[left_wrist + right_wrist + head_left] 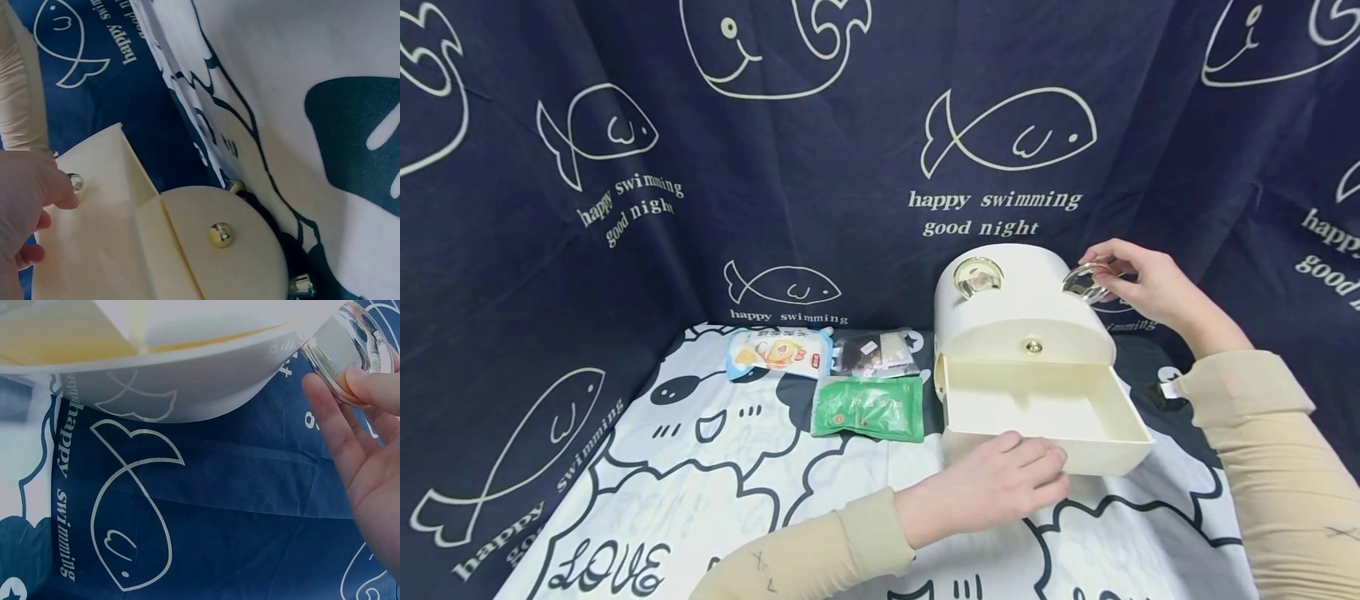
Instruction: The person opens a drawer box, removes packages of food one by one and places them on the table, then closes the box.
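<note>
A cream storage box with a rounded top stands at the right of the cloth, its lower drawer pulled out with a bare inside. My left hand is at the drawer's front, its fingers curled at the small shiny knob; part of the grip is hidden. At the box's upper right, my right hand pinches a round, gold-rimmed ear between thumb and fingers. A matching ear is at the top left. Another gold knob marks the section above the drawer.
Left of the box lie a green packet, a dark clear packet and a blue-white food packet. They lie on a white patterned cloth. A dark blue fish-print curtain hangs close behind the box.
</note>
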Motion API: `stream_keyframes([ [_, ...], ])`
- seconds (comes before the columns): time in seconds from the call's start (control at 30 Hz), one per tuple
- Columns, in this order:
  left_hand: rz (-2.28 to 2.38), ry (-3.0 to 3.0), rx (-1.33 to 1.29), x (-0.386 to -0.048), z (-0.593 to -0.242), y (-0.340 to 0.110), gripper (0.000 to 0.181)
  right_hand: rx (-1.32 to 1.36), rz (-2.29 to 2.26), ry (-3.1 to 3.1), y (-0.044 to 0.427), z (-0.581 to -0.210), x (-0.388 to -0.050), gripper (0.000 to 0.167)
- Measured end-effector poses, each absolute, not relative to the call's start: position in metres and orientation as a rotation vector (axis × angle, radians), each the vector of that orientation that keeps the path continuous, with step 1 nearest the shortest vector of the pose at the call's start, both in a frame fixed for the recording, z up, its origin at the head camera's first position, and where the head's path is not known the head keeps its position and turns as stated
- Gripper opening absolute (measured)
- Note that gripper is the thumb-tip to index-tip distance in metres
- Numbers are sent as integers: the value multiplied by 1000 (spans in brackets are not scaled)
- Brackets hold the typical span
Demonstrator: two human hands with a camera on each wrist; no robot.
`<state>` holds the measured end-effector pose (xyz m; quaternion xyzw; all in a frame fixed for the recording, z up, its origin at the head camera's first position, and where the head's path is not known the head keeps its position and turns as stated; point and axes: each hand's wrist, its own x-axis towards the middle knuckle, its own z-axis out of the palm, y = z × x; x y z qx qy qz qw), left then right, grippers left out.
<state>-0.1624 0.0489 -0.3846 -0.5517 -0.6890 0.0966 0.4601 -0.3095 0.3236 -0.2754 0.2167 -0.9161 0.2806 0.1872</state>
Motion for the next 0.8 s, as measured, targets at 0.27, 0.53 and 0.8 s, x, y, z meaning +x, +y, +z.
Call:
stream_keyframes([
  [0.27,292,-1703,-1353,-170,-403,58,37,595,818,-2583,323,-275,-308,30],
  [0.53,331,-1745,-1351,-172,-416,64,33,595,812,-2579,320,-275,-309,31],
  [0.8,288,-1736,-1311,-170,-411,66,39,585,817,-2571,320,-276,-309,31],
])
